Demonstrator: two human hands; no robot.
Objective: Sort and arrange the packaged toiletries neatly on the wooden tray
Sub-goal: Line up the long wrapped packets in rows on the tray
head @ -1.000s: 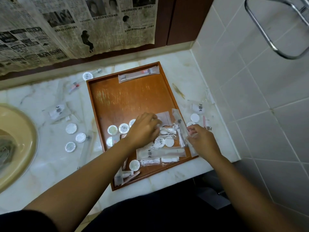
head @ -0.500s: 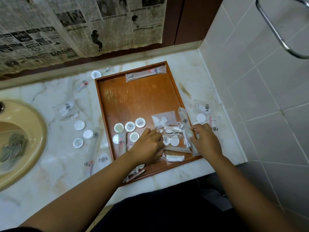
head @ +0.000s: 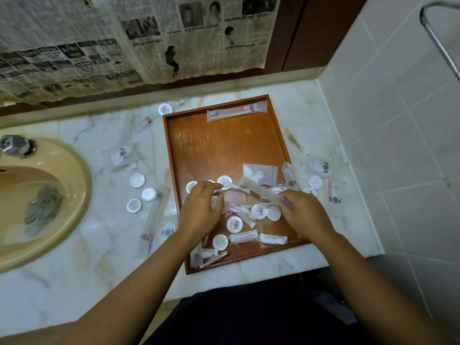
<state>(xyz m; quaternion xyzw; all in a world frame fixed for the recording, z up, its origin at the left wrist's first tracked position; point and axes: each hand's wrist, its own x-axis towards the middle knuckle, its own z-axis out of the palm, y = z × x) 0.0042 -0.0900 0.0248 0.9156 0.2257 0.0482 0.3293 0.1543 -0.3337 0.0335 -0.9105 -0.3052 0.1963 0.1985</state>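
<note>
Both hands pinch one long clear plastic sachet [head: 261,194]: left hand [head: 201,210] one end, right hand [head: 302,215] other, above rectangular brown wooden tray's [head: 224,150] cluttered near half. Keep it level; lay it parallel to tray's far edge.

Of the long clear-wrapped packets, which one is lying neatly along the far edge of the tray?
The long packet with the pink-tipped item inside, alone across the wooden tray's far end. The others lie on the marble counter or in the near-end pile.
</note>
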